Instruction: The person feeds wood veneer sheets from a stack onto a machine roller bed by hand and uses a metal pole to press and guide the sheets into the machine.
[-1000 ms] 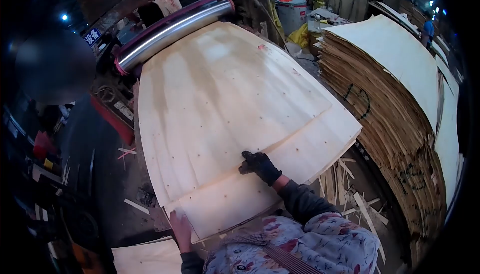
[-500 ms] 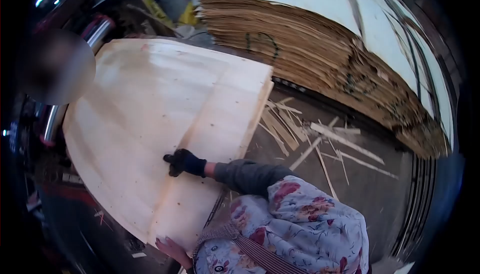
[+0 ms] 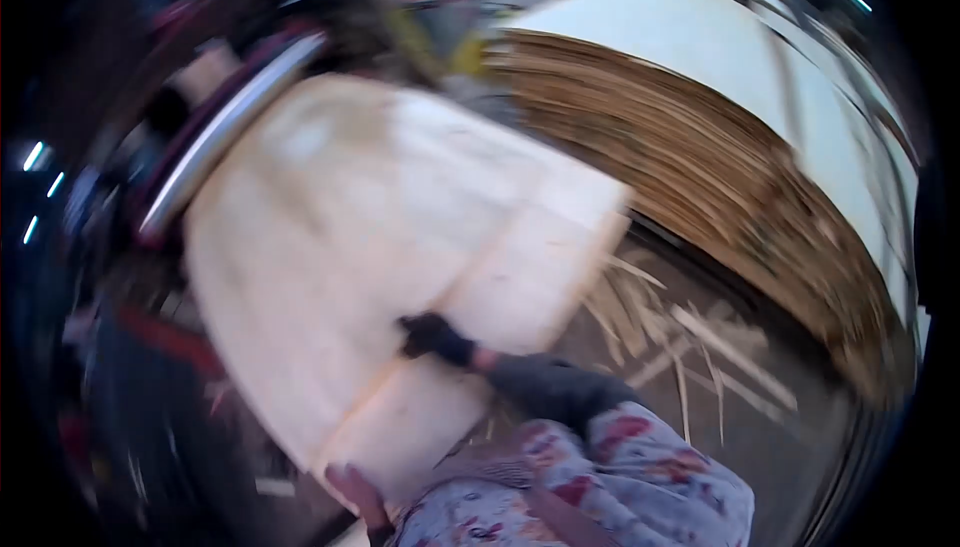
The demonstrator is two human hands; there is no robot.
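Strips [image 3: 737, 357] litter the gray floor [image 3: 765, 467] of this dark room. You have at least two pale sheets: the top sheet [image 3: 320, 257] lies over the lower sheet [image 3: 430, 412], which sticks out toward you. One roller [image 3: 225, 137] is past them, one tall stack [image 3: 650, 122] to the right. Your gloved right hand [image 3: 438, 338] is at the top sheet's near edge, your bare left hand [image 3: 357, 492] at the lower sheet's near left corner. Both are blurry; I can't tell if their fingers are wide or narrow.

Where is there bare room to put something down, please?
The wood sheets are bare between the roller and the gloved right hand; another bare patch lies between that and the left hand. Wood strips crowd the floor beside the tall stack.
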